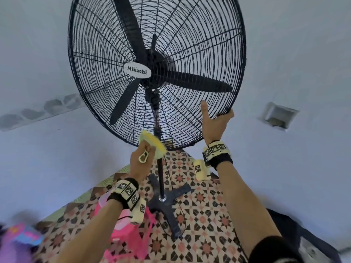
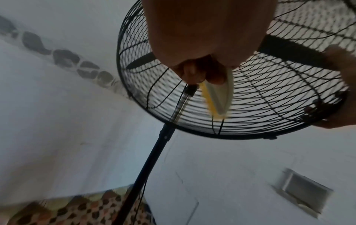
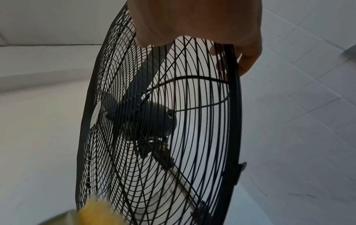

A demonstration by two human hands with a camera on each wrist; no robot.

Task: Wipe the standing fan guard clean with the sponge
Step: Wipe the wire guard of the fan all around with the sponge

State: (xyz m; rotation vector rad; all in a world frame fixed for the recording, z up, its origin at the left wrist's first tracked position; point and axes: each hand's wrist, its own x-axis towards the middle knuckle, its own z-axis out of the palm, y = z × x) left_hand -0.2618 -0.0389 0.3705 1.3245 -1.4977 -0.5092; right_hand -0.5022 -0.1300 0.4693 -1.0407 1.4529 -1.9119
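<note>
Currently left hand [image 1: 141, 158], lower centre of the head view, is closed round the sponge [image 1: 152, 144], yellow face up against the bottom wires of the fan guard [image 1: 190, 44]; probably working the lowest arc just above the pole [image 1: 161, 177]. Right hand [image 1: 216, 120], centre right, has its fingers hooked over the guard's rim at lower right, thumb sticking up free; looks like bracing so the head doesn't swing under wiping pressure. Guard fills the upper middle of the frame: big black wire cage, thin concentric rings over radial spokes, thick outer band, white badge [image 1: 137, 70] at the hub, three dark blades [image 1: 195, 82] behind, stopped. Can't judge dust at this sharpness. Cross base [image 1: 171, 202] sits on patterned floor tiles [image 1: 199, 224].
</note>
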